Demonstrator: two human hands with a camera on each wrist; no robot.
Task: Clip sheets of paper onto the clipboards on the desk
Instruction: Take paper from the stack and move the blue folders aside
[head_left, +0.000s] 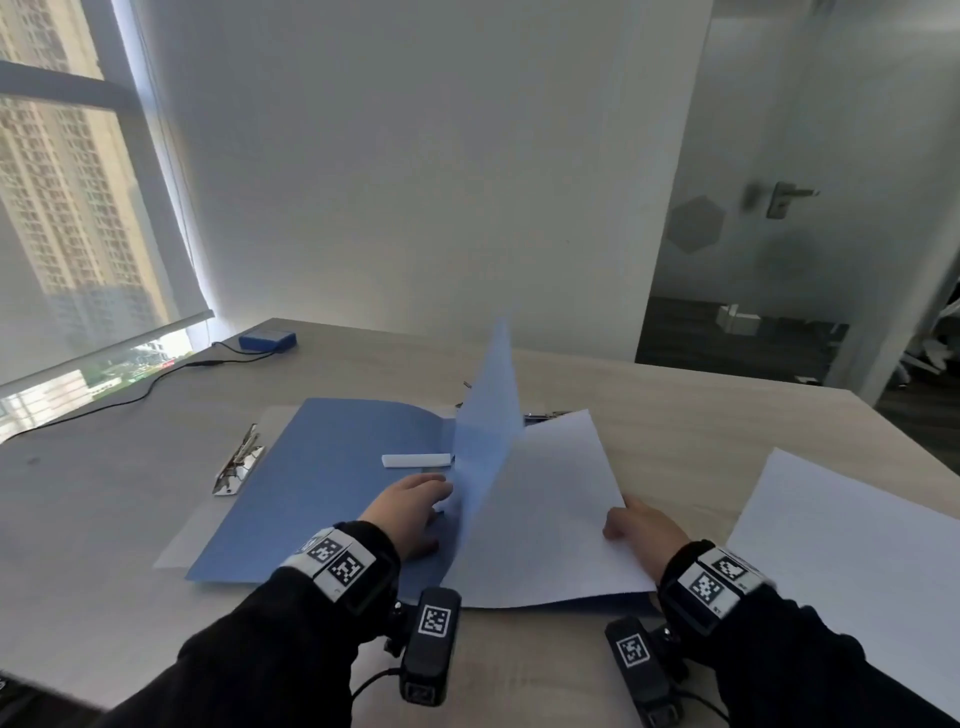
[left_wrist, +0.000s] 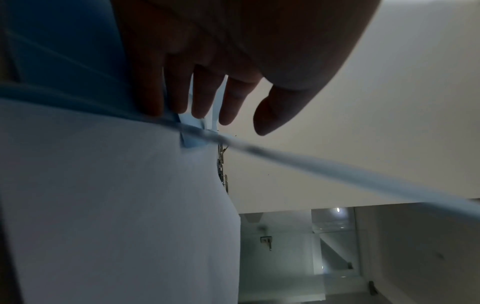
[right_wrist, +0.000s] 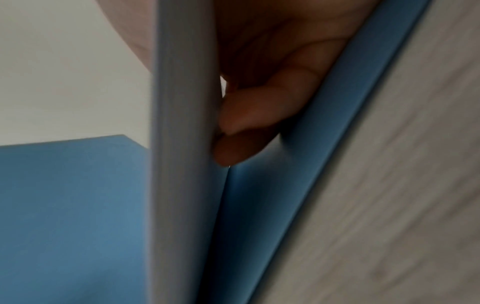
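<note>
A blue folder-style clipboard (head_left: 322, 483) lies open on the desk, its metal clip (head_left: 543, 415) partly hidden at the far end. A white sheet of paper (head_left: 550, 525) lies over its right half. My right hand (head_left: 636, 522) pinches that sheet's right edge, fingers (right_wrist: 259, 115) curled under it. A pale blue sheet (head_left: 488, 415) stands upright along the fold. My left hand (head_left: 415, 506) rests flat on the blue board with straight fingers (left_wrist: 202, 96) touching the base of the upright sheet. A second, translucent clipboard with a chrome clip (head_left: 239, 462) lies under the folder's left side.
A stack of white paper (head_left: 857, 561) lies at the right front of the desk (head_left: 701, 415). A small white block (head_left: 415, 460) sits on the blue board. A blue box (head_left: 267, 340) with a black cable is at the far left, near the window.
</note>
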